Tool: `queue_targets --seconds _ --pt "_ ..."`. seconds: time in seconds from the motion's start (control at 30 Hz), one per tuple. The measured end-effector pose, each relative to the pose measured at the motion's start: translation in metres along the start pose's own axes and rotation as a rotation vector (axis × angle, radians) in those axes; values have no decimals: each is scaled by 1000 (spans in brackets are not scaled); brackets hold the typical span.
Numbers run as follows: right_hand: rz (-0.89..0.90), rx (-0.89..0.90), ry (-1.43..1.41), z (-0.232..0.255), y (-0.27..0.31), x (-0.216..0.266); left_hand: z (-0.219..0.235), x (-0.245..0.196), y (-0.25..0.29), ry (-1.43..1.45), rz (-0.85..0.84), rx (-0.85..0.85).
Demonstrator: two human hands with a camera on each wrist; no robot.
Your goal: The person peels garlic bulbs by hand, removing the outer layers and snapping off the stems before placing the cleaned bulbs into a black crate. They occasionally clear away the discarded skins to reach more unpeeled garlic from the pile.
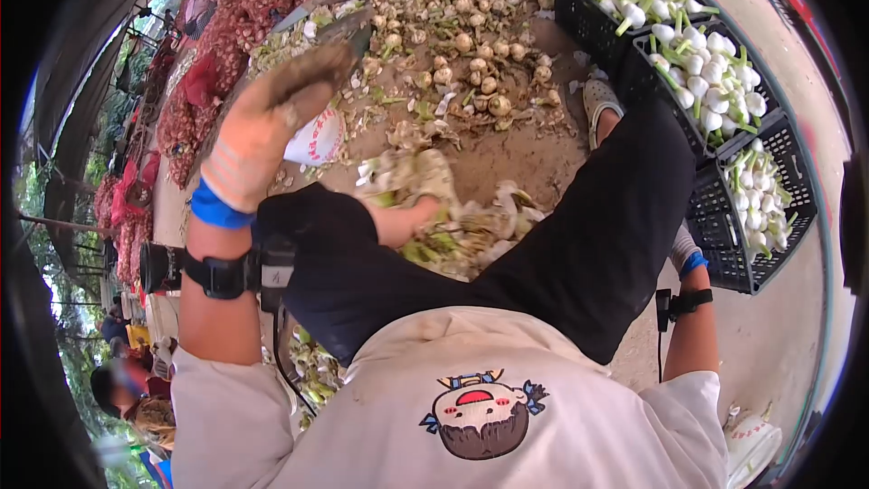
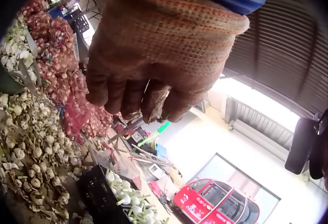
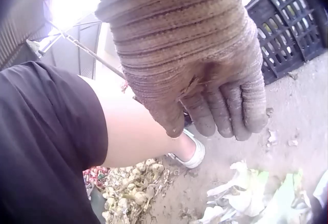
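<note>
My left hand (image 1: 262,127), in a knitted glove with a dirt-browned palm and a blue cuff, is raised over the left knee. In the left wrist view its fingers (image 2: 130,98) are extended and dirty, with pale flaky bits at the middle ones. A dark-rimmed container of peelings (image 1: 308,27) is just beyond it in the head view. My right hand (image 3: 205,80), also gloved, hangs beside the right thigh near a black crate (image 3: 289,26). Its fingers point down, loosely bent, and no object shows in them. In the head view the thigh partly hides this hand (image 1: 685,249).
Untrimmed garlic bulbs (image 1: 489,54) cover the floor ahead. Peelings (image 1: 453,235) lie between the legs. Black crates on the right hold trimmed white garlic (image 1: 711,81). Red net sacks (image 1: 195,100) are piled on the left. A white bag (image 1: 317,138) lies near the left knee.
</note>
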State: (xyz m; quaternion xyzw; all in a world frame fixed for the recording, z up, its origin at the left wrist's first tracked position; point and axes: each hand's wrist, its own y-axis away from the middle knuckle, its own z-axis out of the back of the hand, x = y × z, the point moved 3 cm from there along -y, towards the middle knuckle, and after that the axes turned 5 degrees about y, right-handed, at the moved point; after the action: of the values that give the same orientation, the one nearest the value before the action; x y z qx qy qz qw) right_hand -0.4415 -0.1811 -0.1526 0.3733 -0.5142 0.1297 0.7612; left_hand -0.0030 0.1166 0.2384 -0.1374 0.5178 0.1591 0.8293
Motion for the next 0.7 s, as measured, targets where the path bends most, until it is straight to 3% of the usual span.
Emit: queue_targets --seconds 0.03,0.07,0.27,0.33,0.47,0.53,0.6,0.67,0.7 --pt "-50 134 -310 0 -8 -27 -7 -6 -8 -32 -45 61" --pt "-61 138 -308 -2 -2 -25 -11 -11 -14 -29 -34 61" --pt "-93 -2 174 -34 48 10 -28 -25 -39 -88 -37 114" --pt "-106 -58 318 -38 62 15 -31 -24 -39 -56 50 114" --pt "-118 -219 608 -35 74 49 -28 -18 -47 21 -131 196" --pt "-132 -315 747 -28 81 68 -24 -10 -55 -10 2 201" --pt "249 -441 616 37 47 25 -26 -6 -89 -107 -132 296" --pt "145 -512 416 64 65 103 -39 -5 -127 -307 -112 362" --pt "195 -509 399 81 68 141 -49 1 -154 -431 -81 358"
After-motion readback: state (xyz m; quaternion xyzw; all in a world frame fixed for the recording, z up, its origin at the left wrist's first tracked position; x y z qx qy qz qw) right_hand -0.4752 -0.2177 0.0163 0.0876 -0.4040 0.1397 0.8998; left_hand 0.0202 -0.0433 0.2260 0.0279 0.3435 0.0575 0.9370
